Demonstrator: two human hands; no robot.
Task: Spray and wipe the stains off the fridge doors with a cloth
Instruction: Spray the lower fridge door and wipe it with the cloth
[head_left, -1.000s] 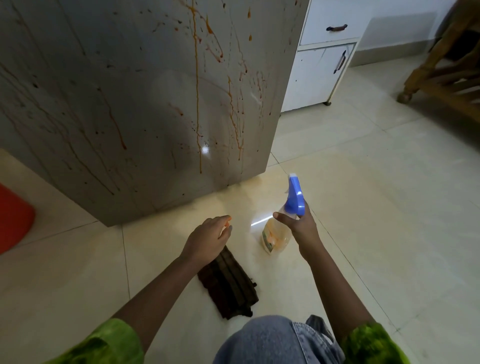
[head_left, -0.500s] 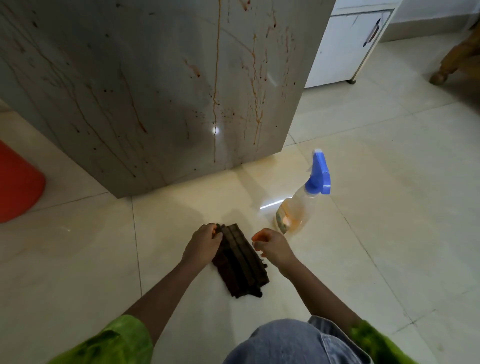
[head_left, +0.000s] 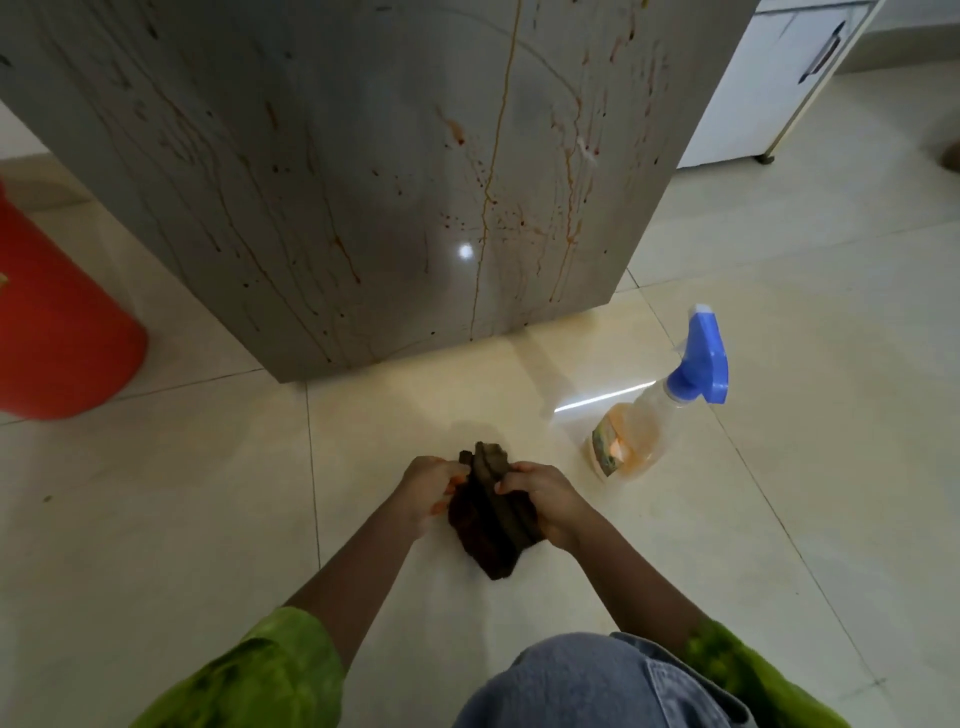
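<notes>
Cloth (head_left: 491, 514) gripped between left hand (head_left: 428, 488) and right hand (head_left: 545, 499).

Grey fridge door (head_left: 363, 182) streaked with orange-brown drips, dark brown cloth (head_left: 493, 530) seemingly folded, blue-triggered spray bottle (head_left: 639, 431) upright nearby

The single head-worn camera looks forward and steeply down from a crouched person, close over the left hand (head_left: 428, 486) and right hand (head_left: 545, 499), with the floor (head_left: 156, 519) below and the fridge (head_left: 363, 156) near ahead.
</notes>
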